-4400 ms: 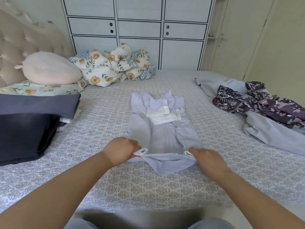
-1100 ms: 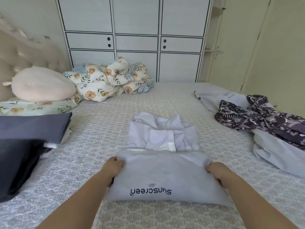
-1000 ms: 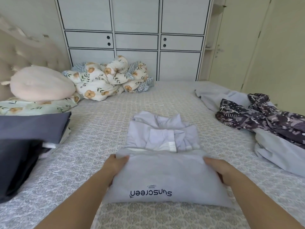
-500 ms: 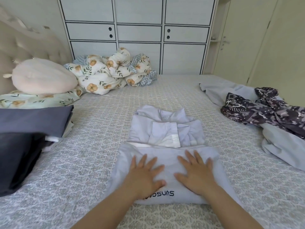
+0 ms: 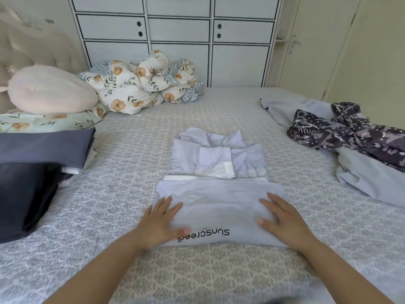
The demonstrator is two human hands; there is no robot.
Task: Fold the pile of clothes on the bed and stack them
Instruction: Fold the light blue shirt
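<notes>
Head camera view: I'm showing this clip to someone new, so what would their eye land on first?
Probably the two hands, left hand and right hand, pressed flat on the half-folded pale lilac jacket at the middle of the bed. Next, the unfolded patterned purple garment heaped at the right edge, and the dark folded stack at the left.

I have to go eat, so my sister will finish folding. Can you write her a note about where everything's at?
Left hand and right hand: both flat, fingers straight, pressing the lavender Sunscreen jacket mid-bed.
Done: jacket's bottom half folded up over its sleeves; folded dark clothes stack sits on the left.
Left: fold the jacket once more and stack it, then do the unfolded pile on the right, a purple patterned garment lying on a pale blue garment.
</notes>
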